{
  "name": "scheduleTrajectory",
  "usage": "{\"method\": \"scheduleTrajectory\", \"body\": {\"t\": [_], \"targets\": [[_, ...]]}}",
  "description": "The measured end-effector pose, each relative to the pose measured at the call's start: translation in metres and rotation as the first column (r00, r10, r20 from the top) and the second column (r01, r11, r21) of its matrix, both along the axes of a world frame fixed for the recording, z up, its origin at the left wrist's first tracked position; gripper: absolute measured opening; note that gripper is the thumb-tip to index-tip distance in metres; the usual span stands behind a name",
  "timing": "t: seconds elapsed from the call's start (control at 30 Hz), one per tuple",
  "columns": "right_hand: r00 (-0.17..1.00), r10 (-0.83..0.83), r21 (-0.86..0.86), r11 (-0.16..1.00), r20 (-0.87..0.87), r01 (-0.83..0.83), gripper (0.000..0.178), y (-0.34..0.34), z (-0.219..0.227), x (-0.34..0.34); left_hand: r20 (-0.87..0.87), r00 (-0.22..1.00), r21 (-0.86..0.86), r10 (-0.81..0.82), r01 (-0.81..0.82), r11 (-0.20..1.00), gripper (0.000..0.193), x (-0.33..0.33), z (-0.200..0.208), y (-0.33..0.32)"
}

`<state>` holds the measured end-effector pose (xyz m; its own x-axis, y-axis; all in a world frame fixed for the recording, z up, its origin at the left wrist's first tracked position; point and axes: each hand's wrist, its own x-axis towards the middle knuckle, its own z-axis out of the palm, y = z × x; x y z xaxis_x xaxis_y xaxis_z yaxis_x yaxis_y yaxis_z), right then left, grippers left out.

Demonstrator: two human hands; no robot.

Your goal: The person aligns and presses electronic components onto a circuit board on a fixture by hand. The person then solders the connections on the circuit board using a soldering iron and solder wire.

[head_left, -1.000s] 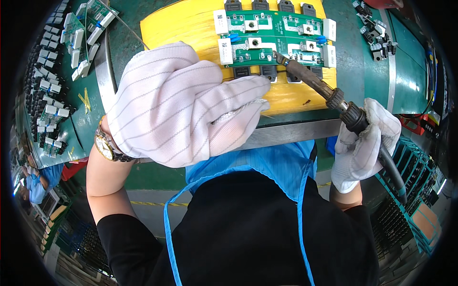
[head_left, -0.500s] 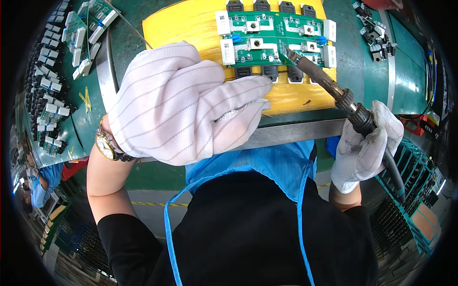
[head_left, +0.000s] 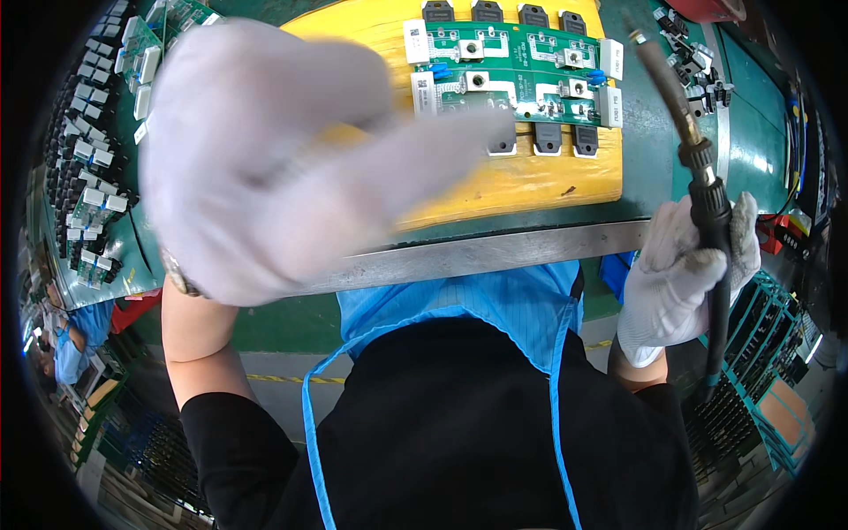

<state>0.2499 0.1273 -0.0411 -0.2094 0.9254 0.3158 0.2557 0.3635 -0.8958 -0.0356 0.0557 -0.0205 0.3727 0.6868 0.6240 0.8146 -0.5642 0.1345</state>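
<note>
In its white striped glove, my left hand [head_left: 265, 177] is smeared by motion over the left part of a yellow board [head_left: 521, 185]; whether it holds anything cannot be made out. On that board lies a green circuit board [head_left: 517, 75] with white blocks at its ends, metal terminals and small blue parts. Black flat components [head_left: 548, 139] stick out along its near and far edges. My right hand [head_left: 685, 274], also gloved, is closed round the handle of a soldering iron [head_left: 707, 190]. The iron points up and away, its tip to the right of the circuit board and apart from it.
Many finished-looking small boards with white blocks [head_left: 92, 157] stand in rows at the left. More circuit boards [head_left: 140, 53] lie behind my left hand. Loose black components [head_left: 693, 66] are heaped at the back right, near a red bowl [head_left: 711, 7]. A metal edge [head_left: 495, 259] borders the green table.
The soldering iron has lifted off the circuit board and swung right, now more upright. My left hand has moved left, away from the board, and is blurred.
</note>
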Motion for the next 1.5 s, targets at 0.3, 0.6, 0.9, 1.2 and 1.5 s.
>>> {"method": "scheduleTrajectory", "body": {"t": [0.3, 0.6, 0.9, 1.2, 1.5], "targets": [[0.997, 0.059, 0.011, 0.998, -0.040, -0.058, 0.055, -0.002, 0.001, -0.007, -0.198, 0.946, -0.041, 0.258, -0.270, 0.962, 0.033, 0.003, 0.011, -0.006], [0.992, 0.124, 0.063, 0.990, 0.016, -0.125, 0.049, -0.002, -0.004, -0.007, -0.280, 0.923, -0.075, 0.264, -0.296, 0.952, 0.037, 0.006, 0.010, -0.005], [0.974, 0.207, 0.024, 0.977, 0.088, -0.210, 0.048, 0.002, 0.005, -0.004, -0.254, 0.932, -0.063, 0.259, -0.283, 0.957, 0.037, 0.008, 0.005, -0.002], [0.982, 0.181, 0.015, 0.983, 0.057, -0.182, 0.046, -0.002, 0.005, -0.012, -0.233, 0.945, -0.145, 0.231, -0.268, 0.952, 0.037, 0.007, 0.003, -0.002], [0.978, 0.205, 0.043, 0.978, 0.034, -0.206, 0.046, 0.000, 0.004, -0.013, -0.240, 0.928, -0.116, 0.286, -0.320, 0.940, 0.030, 0.009, 0.008, -0.006]]}}
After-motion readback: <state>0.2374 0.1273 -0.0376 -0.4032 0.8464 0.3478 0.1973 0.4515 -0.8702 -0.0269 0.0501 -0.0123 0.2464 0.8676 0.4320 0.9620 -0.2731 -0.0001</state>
